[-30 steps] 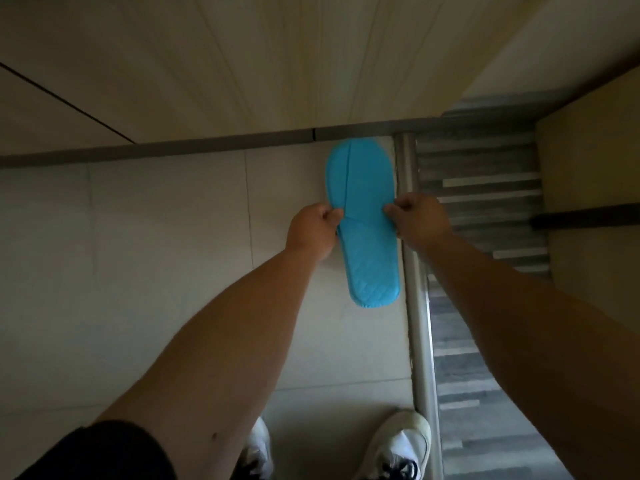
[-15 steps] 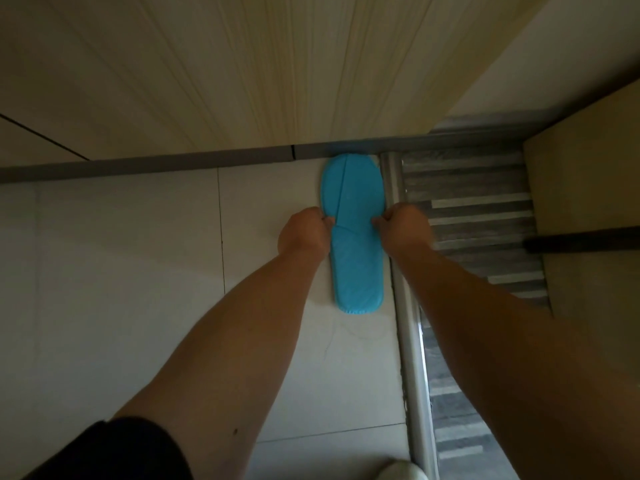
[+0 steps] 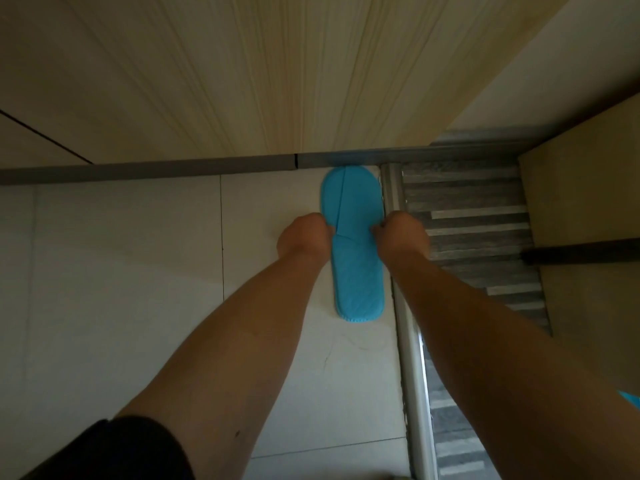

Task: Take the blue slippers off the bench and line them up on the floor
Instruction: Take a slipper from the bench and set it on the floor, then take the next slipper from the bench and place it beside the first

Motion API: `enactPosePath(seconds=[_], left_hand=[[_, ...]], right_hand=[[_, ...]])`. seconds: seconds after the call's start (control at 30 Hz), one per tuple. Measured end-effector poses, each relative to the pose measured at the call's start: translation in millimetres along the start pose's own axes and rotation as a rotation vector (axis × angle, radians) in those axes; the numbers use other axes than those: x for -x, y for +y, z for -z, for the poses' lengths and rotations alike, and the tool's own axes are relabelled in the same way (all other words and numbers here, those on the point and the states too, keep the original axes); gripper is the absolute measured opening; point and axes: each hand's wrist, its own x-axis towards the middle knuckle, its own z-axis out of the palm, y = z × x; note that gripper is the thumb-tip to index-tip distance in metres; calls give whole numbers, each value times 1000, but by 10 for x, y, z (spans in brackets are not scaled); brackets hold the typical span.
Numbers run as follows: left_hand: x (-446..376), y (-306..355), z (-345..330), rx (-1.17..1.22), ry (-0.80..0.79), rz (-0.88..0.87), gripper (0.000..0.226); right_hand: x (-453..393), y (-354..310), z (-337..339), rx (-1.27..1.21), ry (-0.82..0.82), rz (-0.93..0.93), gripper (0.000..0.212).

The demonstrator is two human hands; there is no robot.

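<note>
A blue slipper (image 3: pixel 355 265) lies flat on the pale floor tiles, its toe against the grey skirting and its heel pointing toward me. My left hand (image 3: pixel 303 237) pinches its left edge at the middle. My right hand (image 3: pixel 403 233) pinches the right edge opposite. A small scrap of blue (image 3: pixel 630 398) shows at the right edge of the view behind my right forearm; what it is cannot be told. The bench is out of sight.
A wooden wall panel (image 3: pixel 242 81) rises behind the grey skirting (image 3: pixel 173 169). A metal threshold strip (image 3: pixel 410 375) runs along the slipper's right side, with grey striped flooring (image 3: pixel 478 230) beyond it. A dark bar (image 3: pixel 581 254) juts in from the right.
Both hands carried the slipper away from me and lowered it until its toe met the skirting. My view tipped forward, and my white shoes dropped out of sight.
</note>
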Motion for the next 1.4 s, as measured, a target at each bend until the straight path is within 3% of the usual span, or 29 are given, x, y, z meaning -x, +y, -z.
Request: enactPosePath(seconds=[0.2, 0.33, 0.43, 0.5, 0.67, 1.0, 1.17, 1.4], left_hand=[[227, 40, 225, -97, 48, -20, 33], [756, 191, 594, -347, 108, -154, 25], [1231, 366, 963, -468, 160, -280, 33], [1579, 495, 1243, -505, 179, -359, 39], [2534, 816, 2031, -568, 144, -505, 53], [3889, 1566, 3386, -728, 141, -729, 64], [4215, 1930, 3520, -771, 151, -848, 62], [4588, 2634, 3196, -754, 131, -978, 61]], right_hand=[[154, 20, 178, 73, 50, 33, 21], [617, -64, 549, 87, 118, 209, 26], [1071, -110, 968, 201, 223, 381, 35], [1409, -142, 1302, 272, 245, 400, 46], [2363, -221, 2124, 288, 184, 375, 63], [3949, -208, 3739, 209, 227, 234, 66], [4280, 55, 4229, 134, 299, 102, 65], [4519, 742, 4631, 93, 403, -32, 60]])
